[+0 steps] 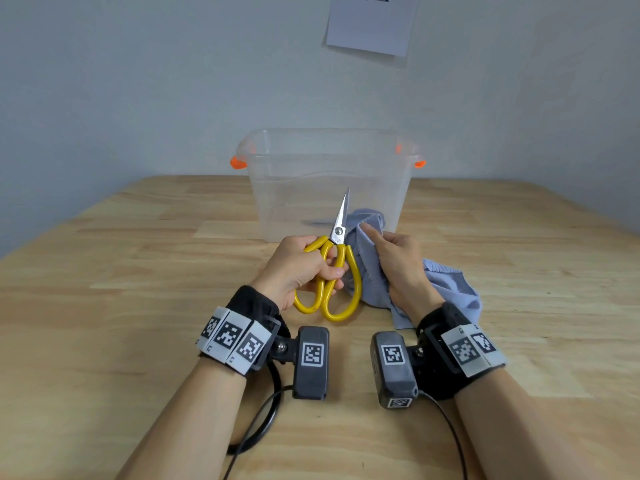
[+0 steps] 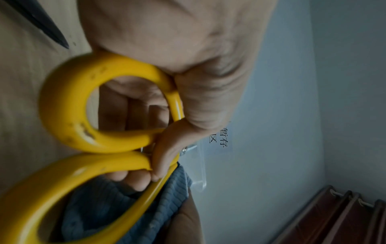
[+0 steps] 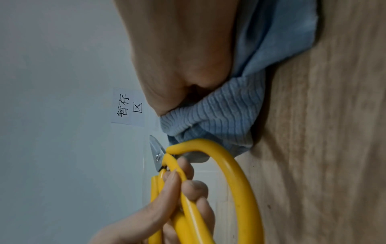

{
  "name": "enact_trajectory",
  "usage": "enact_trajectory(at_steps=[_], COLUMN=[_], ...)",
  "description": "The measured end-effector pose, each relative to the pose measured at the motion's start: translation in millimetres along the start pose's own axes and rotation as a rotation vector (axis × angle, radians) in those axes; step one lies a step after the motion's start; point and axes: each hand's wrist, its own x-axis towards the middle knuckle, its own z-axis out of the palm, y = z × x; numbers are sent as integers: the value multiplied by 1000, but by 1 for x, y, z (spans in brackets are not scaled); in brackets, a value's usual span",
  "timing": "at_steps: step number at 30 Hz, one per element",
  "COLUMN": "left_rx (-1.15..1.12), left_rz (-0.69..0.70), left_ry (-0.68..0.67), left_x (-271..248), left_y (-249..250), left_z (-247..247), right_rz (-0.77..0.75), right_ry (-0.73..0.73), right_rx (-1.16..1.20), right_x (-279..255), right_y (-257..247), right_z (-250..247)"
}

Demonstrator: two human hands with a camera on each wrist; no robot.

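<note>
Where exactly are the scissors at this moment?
In the head view the scissors sit at centre, gripped by the left hand, blades pointing toward the box behind; the cloth in the right hand lies just to their right.

I see the clear bin (image 1: pixel 329 188) blocking the middle of the table (image 1: pixel 121 289) near its far edge, with the scissors (image 1: pixel 338 233) tip just before it. The cloth (image 1: pixel 457 292) covers wood right of centre. Toward the left and right edges I have open wood to pass.

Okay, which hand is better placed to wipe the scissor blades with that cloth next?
Probably the right hand: it grips the blue cloth, bunched beside the blades of the scissors. The left hand is busy gripping their yellow handles.
</note>
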Motion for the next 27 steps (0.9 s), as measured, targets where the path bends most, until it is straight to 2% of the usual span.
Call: enact_trajectory(at_steps=[4, 9, 12, 18, 22, 27], left_rx=[-34, -52, -39, -3, 12, 10], left_rz=[21, 25, 19, 10, -1, -1], left_ry=[7, 20, 18, 0, -12, -6], left_x=[0, -1, -1, 0, 1, 0], left_y=[0, 1, 1, 0, -2, -3], left_z=[1, 2, 2, 3, 4, 5], right_rz=[16, 49, 20, 18, -1, 36], right_ry=[-18, -171, -182, -164, -85, -182], right_rx=[-21, -21, -134, -215, -94, -35], right_x=[-7, -8, -11, -6, -6, -7], right_y=[-13, -12, -18, -19, -21, -19], right_z=[2, 3, 3, -1, -4, -4])
